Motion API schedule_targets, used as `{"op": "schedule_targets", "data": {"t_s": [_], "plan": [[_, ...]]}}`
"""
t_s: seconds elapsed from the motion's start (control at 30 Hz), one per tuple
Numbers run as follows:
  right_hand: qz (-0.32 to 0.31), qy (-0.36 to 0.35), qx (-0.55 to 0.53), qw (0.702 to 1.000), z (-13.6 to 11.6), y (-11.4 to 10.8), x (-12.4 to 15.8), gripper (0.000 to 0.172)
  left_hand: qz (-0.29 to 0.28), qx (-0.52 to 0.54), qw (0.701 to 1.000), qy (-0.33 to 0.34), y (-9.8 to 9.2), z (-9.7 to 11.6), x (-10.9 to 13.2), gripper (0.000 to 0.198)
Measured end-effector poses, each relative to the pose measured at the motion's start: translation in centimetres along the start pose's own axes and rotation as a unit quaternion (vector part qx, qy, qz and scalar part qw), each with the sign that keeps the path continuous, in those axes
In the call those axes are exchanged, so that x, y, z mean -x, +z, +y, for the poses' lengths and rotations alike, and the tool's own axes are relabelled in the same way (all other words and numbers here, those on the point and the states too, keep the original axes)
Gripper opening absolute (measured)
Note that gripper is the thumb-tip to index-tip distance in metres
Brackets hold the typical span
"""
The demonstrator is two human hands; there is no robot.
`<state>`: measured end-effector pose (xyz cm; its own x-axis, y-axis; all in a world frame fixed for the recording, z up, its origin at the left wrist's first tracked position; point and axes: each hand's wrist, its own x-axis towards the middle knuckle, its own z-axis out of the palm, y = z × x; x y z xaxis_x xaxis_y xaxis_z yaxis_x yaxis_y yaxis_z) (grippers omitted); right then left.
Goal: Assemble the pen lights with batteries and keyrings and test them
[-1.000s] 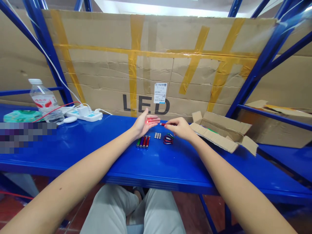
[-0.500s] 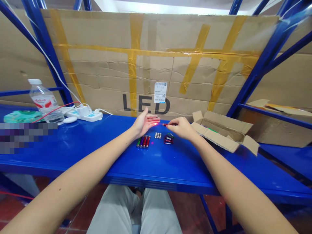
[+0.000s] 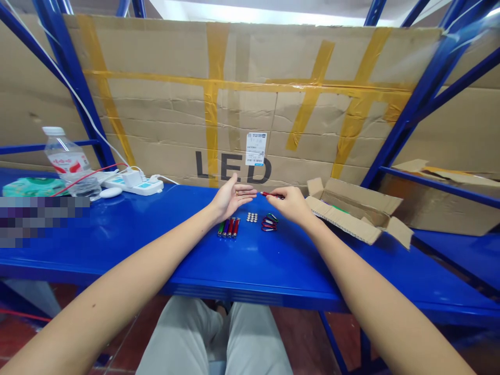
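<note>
My right hand [image 3: 292, 204] is closed around a small red penlight [image 3: 269, 195], its tip pointing left at my other palm. My left hand [image 3: 231, 198] is open, palm turned toward the penlight, fingers stretched out and holding nothing. Below the left hand, several slim metal penlights [image 3: 229, 228] in green, purple and red lie side by side on the blue table. Silver button cells [image 3: 252, 217] sit in tidy rows between the hands. Just right of them is a small group of carabiner clips [image 3: 269, 223], red, green and dark, lying together.
An open cardboard box [image 3: 351, 211] stands right of my right hand. At the left are a water bottle [image 3: 70, 161], a green packet [image 3: 33, 186] and a white power strip [image 3: 135, 183] with cables. A large cardboard panel [image 3: 164, 114] closes off the back.
The bright red light on my left fingertips and the pinkish spot on the table have gone out. Both hands stay nearly where they were, the right still gripping the penlight.
</note>
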<state>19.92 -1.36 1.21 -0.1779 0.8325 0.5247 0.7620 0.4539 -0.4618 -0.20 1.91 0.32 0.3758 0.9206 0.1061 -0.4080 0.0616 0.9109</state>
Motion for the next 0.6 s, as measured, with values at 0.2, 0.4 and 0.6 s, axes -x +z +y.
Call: {"op": "schedule_targets", "data": {"t_s": [0.2, 0.4, 0.6], "plan": [[0.006, -0.018, -0.015, 1.0, -0.36, -0.02, 0.07, 0.03, -0.004, -0.002, 1.0, -0.006, 0.04, -0.03, 0.04, 0.066], [-0.014, -0.01, -0.01, 1.0, -0.08, -0.16, 0.01, 0.027, 0.003, -0.001, 1.0, 0.004, -0.19, -0.14, -0.2, 0.065], [-0.064, -0.007, 0.013, 0.998, 0.37, -0.18, -0.02, 0.027, 0.008, 0.004, 1.0, 0.015, -0.21, -0.08, -0.27, 0.065]]}}
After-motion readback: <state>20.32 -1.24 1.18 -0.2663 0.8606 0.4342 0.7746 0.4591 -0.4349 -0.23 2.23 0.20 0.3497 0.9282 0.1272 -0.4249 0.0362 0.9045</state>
